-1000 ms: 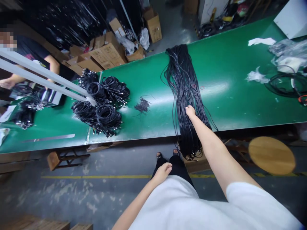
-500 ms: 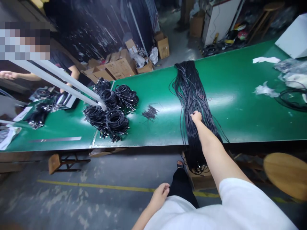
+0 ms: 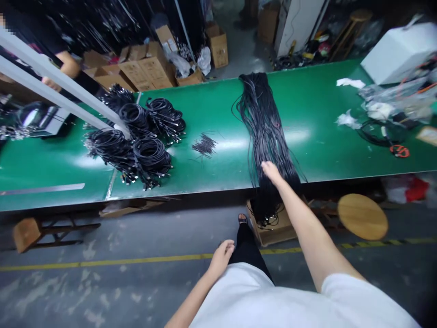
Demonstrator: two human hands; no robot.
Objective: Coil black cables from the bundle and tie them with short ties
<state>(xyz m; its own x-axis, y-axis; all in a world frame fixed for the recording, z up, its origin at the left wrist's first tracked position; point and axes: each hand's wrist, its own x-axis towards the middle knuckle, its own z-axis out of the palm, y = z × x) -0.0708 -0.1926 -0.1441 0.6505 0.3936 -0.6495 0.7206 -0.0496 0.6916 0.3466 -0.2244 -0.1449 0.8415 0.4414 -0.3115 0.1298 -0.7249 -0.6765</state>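
A long bundle of loose black cables [image 3: 261, 109] lies across the green table, its near end hanging over the front edge. My right hand [image 3: 272, 173] is on the near part of this bundle, fingers curled in against the cables; how many strands they hold is not clear. Low beside my body hangs my left hand [image 3: 222, 255], its fingers loosely bent and apart, with nothing visible in it. Below the table edge, the hanging cable ends reach an open cardboard box [image 3: 282, 228]. A small reddish band [image 3: 276, 124] lies on the bundle.
Coiled black cables [image 3: 152, 155] are heaped at left around white posts [image 3: 82, 98]. Short black pieces [image 3: 204, 145] lie mid-table. Plastic bags [image 3: 382, 109] and a white box [image 3: 399, 52] sit at right. A round stool [image 3: 363, 216] stands below; a co-worker's arm [image 3: 66, 66] shows across the table.
The camera view has shifted, so the table contents appear further left and higher. My right hand has come slightly nearer the table's front edge along the cables. My left hand still hangs low.
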